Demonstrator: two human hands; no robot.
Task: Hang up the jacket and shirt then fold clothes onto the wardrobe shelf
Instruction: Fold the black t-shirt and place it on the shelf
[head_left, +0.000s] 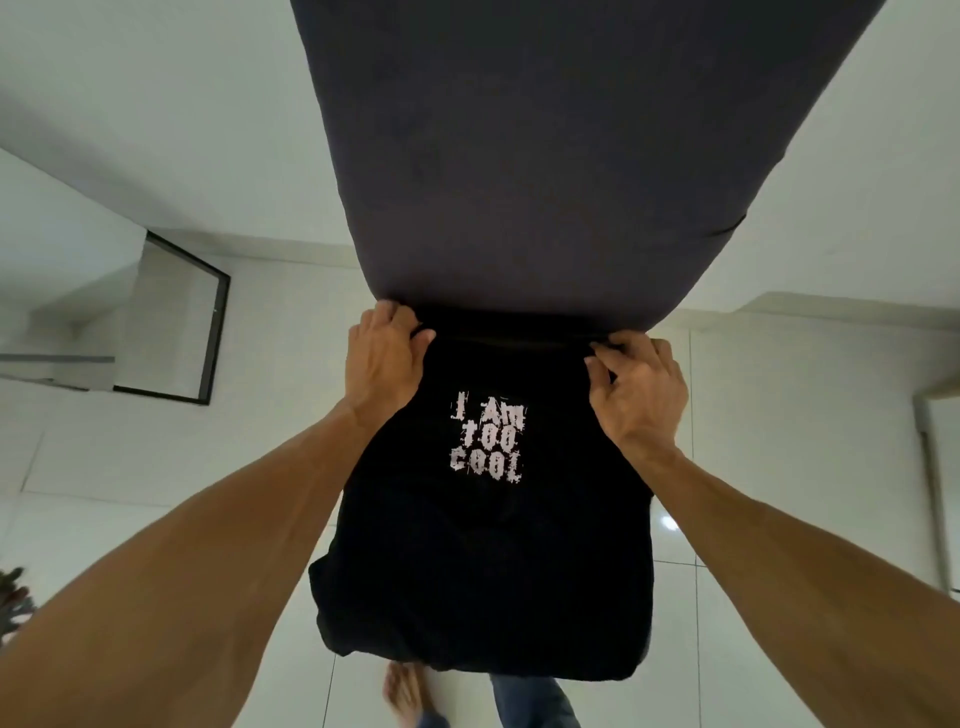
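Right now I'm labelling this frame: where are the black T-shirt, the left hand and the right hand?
black T-shirt (483, 561): head view, plain cloth below the print.
left hand (384, 364): head view, back of hand.
right hand (641, 387): head view, back of hand.

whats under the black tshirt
Below the black t-shirt held by both hands: white floor tiles, a bare foot and a jeans leg. The rest of the floor behind it is covered.

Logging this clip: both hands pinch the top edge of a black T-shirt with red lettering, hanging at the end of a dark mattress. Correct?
Not quite. The head view shows the black T-shirt's lettering is white, not red. The left hand and right hand do pinch its top edge by the dark mattress.
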